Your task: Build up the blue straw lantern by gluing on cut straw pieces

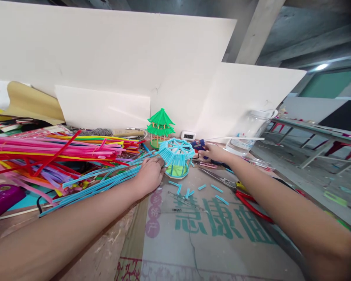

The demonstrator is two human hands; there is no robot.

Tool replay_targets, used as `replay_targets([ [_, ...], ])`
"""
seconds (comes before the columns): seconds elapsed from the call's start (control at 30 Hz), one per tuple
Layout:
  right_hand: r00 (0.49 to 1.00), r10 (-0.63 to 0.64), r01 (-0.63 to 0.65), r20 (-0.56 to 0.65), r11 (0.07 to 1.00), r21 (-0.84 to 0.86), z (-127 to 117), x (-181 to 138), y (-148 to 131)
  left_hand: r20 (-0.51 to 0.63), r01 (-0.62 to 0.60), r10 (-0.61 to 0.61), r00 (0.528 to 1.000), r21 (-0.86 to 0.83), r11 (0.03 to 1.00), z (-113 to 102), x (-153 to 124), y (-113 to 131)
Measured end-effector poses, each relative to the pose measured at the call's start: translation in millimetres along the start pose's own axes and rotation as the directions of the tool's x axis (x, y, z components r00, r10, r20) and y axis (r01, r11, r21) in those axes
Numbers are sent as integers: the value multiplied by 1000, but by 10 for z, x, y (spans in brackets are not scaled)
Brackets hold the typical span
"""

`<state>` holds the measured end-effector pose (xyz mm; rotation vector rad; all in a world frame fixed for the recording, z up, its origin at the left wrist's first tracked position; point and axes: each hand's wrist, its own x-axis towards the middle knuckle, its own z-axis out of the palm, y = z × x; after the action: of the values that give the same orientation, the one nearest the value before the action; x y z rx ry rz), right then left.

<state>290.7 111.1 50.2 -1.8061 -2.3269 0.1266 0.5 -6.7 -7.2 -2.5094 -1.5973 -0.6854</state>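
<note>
My left hand [149,173] is closed against the left side of a small light-blue straw pavilion model [177,156] with a green base, steadying it on the cardboard sheet [199,234]. My right hand [215,153] reaches past the model and grips a blue glue gun [198,145]. Several short cut pieces of blue straw [203,189] lie on the cardboard just in front of the model. A finished green pavilion model [160,127] stands behind it.
A big heap of coloured straws [55,152] covers the left of the table. Red-handled scissors [240,191] lie to the right, beside a clear plastic jar [248,130]. White boards [111,66] lean at the back. A purple object [2,197] sits at the far left.
</note>
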Motion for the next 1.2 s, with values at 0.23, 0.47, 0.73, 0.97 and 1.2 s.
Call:
replay_targets([
  [0.23,988,-155,152,-5,973,-173,-239,-627,-166,-5,-4,4,1000,-4,1000,4,-1,-5],
  [0.47,907,-411,413,90,911,-9,-205,-1293,-470,-3,-2,2,1000,0,1000,6,-6,-5],
  [0.73,865,-494,500,83,863,-70,24,-1390,-553,-13,-8,8,1000,-5,1000,12,-2,-12],
  [0.97,866,-475,484,-154,875,21,-92,-1483,-641,-5,-1,1,1000,4,1000,3,-9,-6],
  [1.2,873,-351,474,-338,773,422,-200,-1427,-824,-4,4,-4,1000,-12,1000,-9,-6,10],
])
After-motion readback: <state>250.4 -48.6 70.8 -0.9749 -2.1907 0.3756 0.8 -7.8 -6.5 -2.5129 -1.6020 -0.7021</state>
